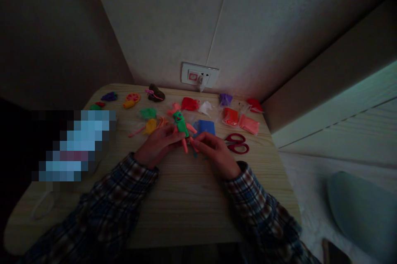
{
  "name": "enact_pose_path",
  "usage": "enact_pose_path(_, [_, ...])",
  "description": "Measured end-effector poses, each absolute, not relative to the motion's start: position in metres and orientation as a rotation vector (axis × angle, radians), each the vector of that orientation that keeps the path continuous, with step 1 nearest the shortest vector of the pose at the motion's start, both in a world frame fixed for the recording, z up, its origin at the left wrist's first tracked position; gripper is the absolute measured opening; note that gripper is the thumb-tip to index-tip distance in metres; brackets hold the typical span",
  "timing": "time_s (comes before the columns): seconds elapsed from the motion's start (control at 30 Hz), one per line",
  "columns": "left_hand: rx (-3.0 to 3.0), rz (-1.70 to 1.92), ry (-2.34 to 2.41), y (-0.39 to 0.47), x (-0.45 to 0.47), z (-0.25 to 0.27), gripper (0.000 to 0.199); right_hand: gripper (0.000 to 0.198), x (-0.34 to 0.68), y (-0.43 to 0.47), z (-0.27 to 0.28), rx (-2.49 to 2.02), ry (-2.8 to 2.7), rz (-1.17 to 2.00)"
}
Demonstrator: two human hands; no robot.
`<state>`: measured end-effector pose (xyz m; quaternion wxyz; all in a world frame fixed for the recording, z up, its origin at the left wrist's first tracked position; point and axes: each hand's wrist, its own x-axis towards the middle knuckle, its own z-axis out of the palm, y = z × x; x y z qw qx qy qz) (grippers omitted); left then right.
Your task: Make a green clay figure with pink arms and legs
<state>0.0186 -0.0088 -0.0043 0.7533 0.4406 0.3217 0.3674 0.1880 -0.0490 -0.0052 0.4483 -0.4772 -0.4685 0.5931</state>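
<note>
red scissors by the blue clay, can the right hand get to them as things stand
Probably yes: the red scissors lie flat on the table just beside the right hand, nothing between them, though that hand is pinching the clay figure.

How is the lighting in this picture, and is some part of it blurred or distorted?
Head view: very dim, with dark corners; the clay figure between the left hand and right hand stays readable, as do the red scissors. A pixelated block hides part of the table's left side. The wide lens bends the wall lines.
</note>
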Motion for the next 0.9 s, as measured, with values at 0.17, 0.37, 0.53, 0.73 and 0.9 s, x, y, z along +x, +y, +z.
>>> enact_pose_path(0.17, [0.944, 0.811, 0.723, -0.0095, 0.0209, -0.0039, 0.023, 0.043, 0.1863, -0.0482, -0.0076, -1.199, -1.18, 1.467])
enact_pose_path(0.37, [0.948, 0.809, 0.761, -0.0099, 0.0215, -0.0046, 0.017, 0.041, 0.1864, -0.0479, -0.0093, -1.189, -1.194, 1.484])
enact_pose_path(0.53, [0.939, 0.795, 0.782, -0.01, 0.0217, -0.0039, 0.027, 0.037, 0.1865, -0.0484, -0.0096, -1.175, -1.219, 1.486])
enact_pose_path(0.73, [0.969, 0.802, 0.801, -0.0099, 0.0222, -0.0051, 0.025, 0.033, 0.1867, -0.049, -0.0096, -1.162, -1.213, 1.485])
enact_pose_path(0.9, [1.001, 0.794, 0.79, -0.0086, 0.0218, -0.0078, 0.026, 0.031, 0.1861, -0.0489, -0.0099, -1.159, -1.191, 1.493])
